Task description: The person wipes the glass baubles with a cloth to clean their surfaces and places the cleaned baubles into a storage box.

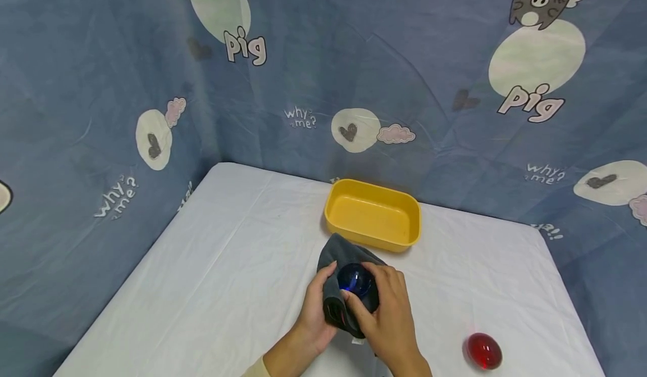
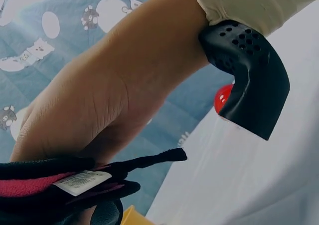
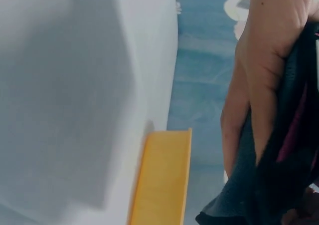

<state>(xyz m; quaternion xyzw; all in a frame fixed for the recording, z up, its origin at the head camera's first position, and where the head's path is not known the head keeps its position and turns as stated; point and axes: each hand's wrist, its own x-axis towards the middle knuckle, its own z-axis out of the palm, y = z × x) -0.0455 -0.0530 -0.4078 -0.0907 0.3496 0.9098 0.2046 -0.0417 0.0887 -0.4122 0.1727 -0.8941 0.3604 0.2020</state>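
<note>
In the head view, a dark grey cloth (image 1: 335, 249) is bunched between both hands, with a shiny blue ball (image 1: 355, 278) lying in its folds. My left hand (image 1: 314, 311) grips the cloth from the left, thumb up along its edge. On the other side, my right hand (image 1: 388, 308) holds the ball, thumb at its near side and fingers at its far right. Pink inner layers and a white label (image 2: 82, 182) show on the cloth in the left wrist view. The right wrist view shows the right fingers (image 3: 261, 105) against the cloth; the ball is hidden there.
A yellow tray (image 1: 371, 215) stands at the table's back edge, just beyond the cloth. A glossy red ball (image 1: 483, 351) sits on the white-covered table (image 1: 227, 287) at the near right. Blue printed fabric (image 1: 303, 73) hangs behind and beside the table.
</note>
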